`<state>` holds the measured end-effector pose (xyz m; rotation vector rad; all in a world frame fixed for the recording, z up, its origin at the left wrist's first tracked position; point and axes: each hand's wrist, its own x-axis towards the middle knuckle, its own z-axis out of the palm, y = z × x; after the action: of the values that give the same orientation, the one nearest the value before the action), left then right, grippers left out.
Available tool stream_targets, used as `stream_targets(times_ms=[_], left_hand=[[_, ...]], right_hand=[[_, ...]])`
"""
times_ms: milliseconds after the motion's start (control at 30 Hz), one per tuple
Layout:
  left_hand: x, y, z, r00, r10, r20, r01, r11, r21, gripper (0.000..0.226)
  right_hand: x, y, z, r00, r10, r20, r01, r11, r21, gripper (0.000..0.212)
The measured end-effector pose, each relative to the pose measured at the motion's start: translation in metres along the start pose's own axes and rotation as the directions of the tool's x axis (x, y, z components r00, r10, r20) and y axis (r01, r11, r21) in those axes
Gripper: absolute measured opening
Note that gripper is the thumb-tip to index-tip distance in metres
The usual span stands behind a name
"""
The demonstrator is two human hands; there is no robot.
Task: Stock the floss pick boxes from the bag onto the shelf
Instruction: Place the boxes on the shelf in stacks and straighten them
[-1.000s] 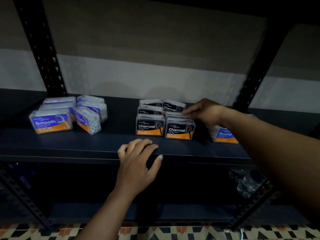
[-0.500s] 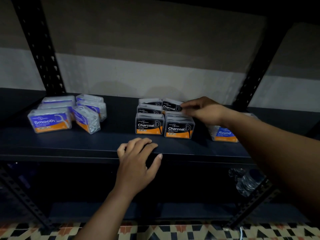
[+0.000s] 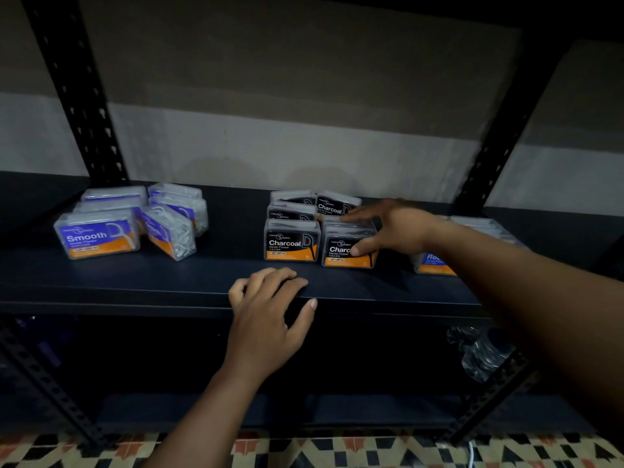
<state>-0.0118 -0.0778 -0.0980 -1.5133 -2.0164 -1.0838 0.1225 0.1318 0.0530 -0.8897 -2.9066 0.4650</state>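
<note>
— Charcoal floss pick boxes point(image 3: 292, 243) are seen in a group in the middle of the dark shelf point(image 3: 135, 282). How is the front right box point(image 3: 347, 253) held?

— It is pinched by the right hand point(image 3: 395, 228): the thumb is pressed on its label and the fingers are laid across its top.

— And the left hand point(image 3: 266, 315)?

— It is spread flat on the shelf's front edge, and nothing is held in it.

— What else is seen?

— Smooth boxes point(image 3: 98, 236) are grouped at the left, well apart. A Round box point(image 3: 434, 263) is partly hidden behind the right arm.
</note>
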Motion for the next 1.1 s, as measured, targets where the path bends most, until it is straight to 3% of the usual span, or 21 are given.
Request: stream_targets(times_ms=[200, 400, 567, 633, 933, 1100], left_hand=[[0.0, 0.0, 0.0, 1.0, -0.006, 0.01, 0.006, 1.0, -0.005, 0.032], [0.001, 0.001, 0.0, 1.0, -0.009, 0.012, 0.009, 1.0, -0.008, 0.032], [0.0, 0.001, 0.001, 1.0, -0.015, 0.008, 0.015, 1.0, -0.014, 0.033], [0.0, 0.001, 0.002, 1.0, -0.021, 0.006, 0.021, 1.0, -0.012, 0.033], [0.002, 0.003, 0.004, 1.0, -0.025, -0.002, 0.025, 1.0, 0.003, 0.033], [0.002, 0.003, 0.004, 1.0, -0.016, -0.003, 0.016, 1.0, 0.012, 0.032]], right_hand=[[0.001, 0.001, 0.0, 1.0, 0.002, 0.003, -0.002, 1.0, 0.014, 0.068], [0.001, -0.001, -0.001, 0.998, 0.037, -0.055, -0.031, 0.994, 0.106, 0.082], [0.015, 0.0, -0.007, 0.958, 0.106, -0.267, -0.054, 0.979, 0.196, 0.027], [0.022, 0.002, -0.008, 0.948, 0.132, -0.291, -0.086, 0.982, 0.166, 0.018], [0.062, 0.004, -0.01, 0.961, 0.18, -0.212, -0.173, 0.983, 0.054, 0.04], [0.08, 0.003, -0.006, 0.98, 0.161, -0.12, -0.163, 0.987, -0.01, 0.038]])
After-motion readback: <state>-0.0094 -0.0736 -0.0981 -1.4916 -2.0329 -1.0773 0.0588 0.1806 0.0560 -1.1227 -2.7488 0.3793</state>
